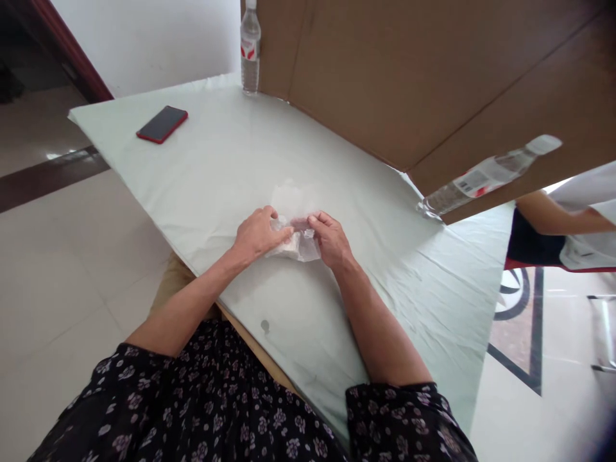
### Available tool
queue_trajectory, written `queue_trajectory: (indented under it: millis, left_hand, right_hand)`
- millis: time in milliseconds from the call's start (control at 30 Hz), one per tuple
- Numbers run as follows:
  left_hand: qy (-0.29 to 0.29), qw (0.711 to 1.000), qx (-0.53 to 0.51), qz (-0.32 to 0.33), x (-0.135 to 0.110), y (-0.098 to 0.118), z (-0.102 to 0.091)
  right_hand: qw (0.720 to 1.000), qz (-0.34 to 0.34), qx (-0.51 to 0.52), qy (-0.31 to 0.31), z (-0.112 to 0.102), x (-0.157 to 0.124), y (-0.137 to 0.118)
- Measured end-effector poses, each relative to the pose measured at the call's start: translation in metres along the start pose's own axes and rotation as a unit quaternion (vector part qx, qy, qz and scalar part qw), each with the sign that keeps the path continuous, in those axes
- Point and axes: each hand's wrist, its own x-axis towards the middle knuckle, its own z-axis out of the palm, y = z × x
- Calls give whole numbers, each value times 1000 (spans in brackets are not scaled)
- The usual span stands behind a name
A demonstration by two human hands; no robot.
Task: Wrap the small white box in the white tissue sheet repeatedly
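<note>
A: State of the hands and the article?
B: The right hand (331, 239) pinches the edge of a clear plastic wrapper (310, 251) between thumb and forefinger. The left hand (260, 234) is curled onto the other side, its thumb across the white contents (290, 246). How firmly it presses, I cannot tell. The article sits between both sets of fingertips, low over the pale green tablecloth (212, 167).
A: Handling?
B: Judged light and limp; the film probably slippery and easily torn. Contents unidentified. Best hold: a flat pinch at the film's margin, the other fingers steadying the white part.
A: Clearances?
B: The table edge runs near the fingers on the wearer's side — a drop hazard. Beyond the fingers, leftward, lies open cloth as far as the smartphone (162, 124). Beyond them, rightward, the cardboard panel (385, 77) limits reach — well apart, no contact.
</note>
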Motion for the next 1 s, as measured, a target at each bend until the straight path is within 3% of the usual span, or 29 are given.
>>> queue_trajectory:
  millis: [200,267,433,600,733,833,900,1000]
  left_hand:
    - [-138,987,-73,-36,11,2,-13]
    - [-120,986,-102,-47,10,-3,-18]
    - [28,985,-148,-85,10,-20,-22]
    - [26,988,-122,-92,22,-29,-25]
    - [124,989,-76,-23,21,-29,-24]
    - [179,978,-37,100,10,-20,-23]
    - [138,974,-6,179,2,-11,-21]
    - [22,976,71,205,-2,2,-19]
  right_hand:
    - [996,26,87,-1,0,0,5]
    - [993,25,110,20,-2,2,7]
    - [989,17,110,101,-11,12,17]
    - [987,-5,20,158,-21,17,22]
    - [972,-77,-79,208,-30,10,10]
    - [961,-148,-164,168,-33,0,-5]
    - [969,-139,-182,95,-32,-5,-13]
    - [973,-85,-214,13,-28,-8,-18]
